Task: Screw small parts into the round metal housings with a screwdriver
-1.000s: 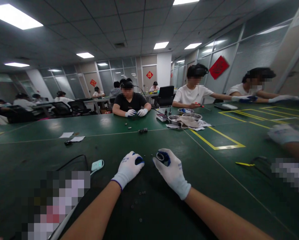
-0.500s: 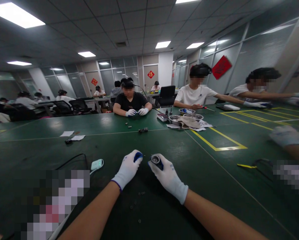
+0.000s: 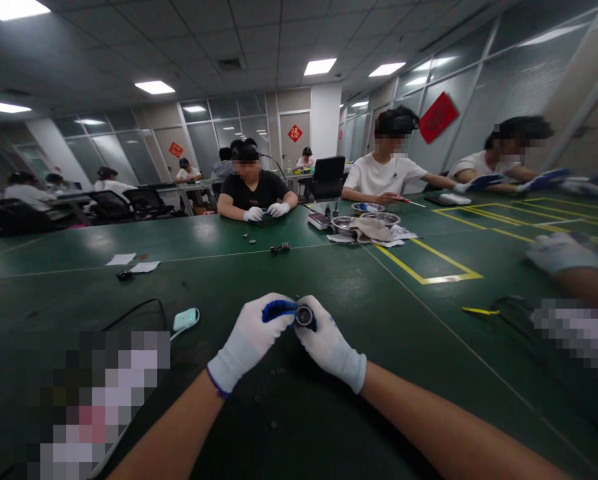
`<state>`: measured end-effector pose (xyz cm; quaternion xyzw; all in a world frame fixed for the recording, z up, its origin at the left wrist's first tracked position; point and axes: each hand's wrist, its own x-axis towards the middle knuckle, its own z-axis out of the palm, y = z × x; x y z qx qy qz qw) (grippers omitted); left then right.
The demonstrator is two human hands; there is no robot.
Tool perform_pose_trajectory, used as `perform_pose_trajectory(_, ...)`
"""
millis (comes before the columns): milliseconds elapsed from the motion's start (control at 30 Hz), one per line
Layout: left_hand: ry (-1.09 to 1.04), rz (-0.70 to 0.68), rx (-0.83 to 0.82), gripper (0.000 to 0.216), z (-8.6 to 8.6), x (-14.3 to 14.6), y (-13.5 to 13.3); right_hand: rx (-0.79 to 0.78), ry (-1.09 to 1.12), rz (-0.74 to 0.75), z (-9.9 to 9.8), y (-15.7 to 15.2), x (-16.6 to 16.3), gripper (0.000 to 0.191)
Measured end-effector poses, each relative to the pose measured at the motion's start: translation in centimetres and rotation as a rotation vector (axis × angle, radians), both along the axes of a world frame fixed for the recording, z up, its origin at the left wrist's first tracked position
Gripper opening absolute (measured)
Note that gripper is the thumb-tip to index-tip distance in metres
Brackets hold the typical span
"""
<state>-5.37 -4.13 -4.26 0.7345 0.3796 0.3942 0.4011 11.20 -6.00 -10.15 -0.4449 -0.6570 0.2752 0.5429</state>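
Observation:
My right hand [image 3: 327, 343], in a white work glove, is closed round a dark cylindrical part [image 3: 304, 316] with a silvery rim; its open end faces me. My left hand [image 3: 259, 333], gloved in white with a blue palm, has its thumb and fingers pinched together at the left side of that rim. Whatever the pinch holds is too small or hidden to make out. On the green table nearer to me lie several tiny ring-shaped pieces [image 3: 273, 424], below both hands.
A white device [image 3: 185, 319] with a cable lies to the left. Ahead are a small dark metal part [image 3: 280, 247], metal bowls [image 3: 381, 218] and a cloth [image 3: 371, 231]. Yellow tape [image 3: 449, 277] marks the table. Co-workers sit across and right; a blurred gloved hand [image 3: 563, 253] reaches in.
My left hand has moved right, from apart to the rim of the cylindrical part. My right hand still holds that part and has shifted slightly left. The view has tilted down a little.

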Motion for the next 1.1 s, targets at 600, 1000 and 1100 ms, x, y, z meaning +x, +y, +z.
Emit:
perform_pose_trajectory(600,0.092,-0.007,0.025,0.004,0.6,0.2,-0.8,0.032,-0.084,0.060,0.6,-0.5,0.0,0.009)
perform_pose_trajectory(1000,0.290,-0.143,0.114,0.005,1.2,-0.6,-0.7,0.118,-0.159,0.106,0.4,-0.7,-0.1,0.011)
perform_pose_trajectory(1100,0.368,-0.102,0.160,0.006,1.4,-0.5,-0.9,0.123,-0.177,0.106,0.1,-0.5,-0.1,0.013)
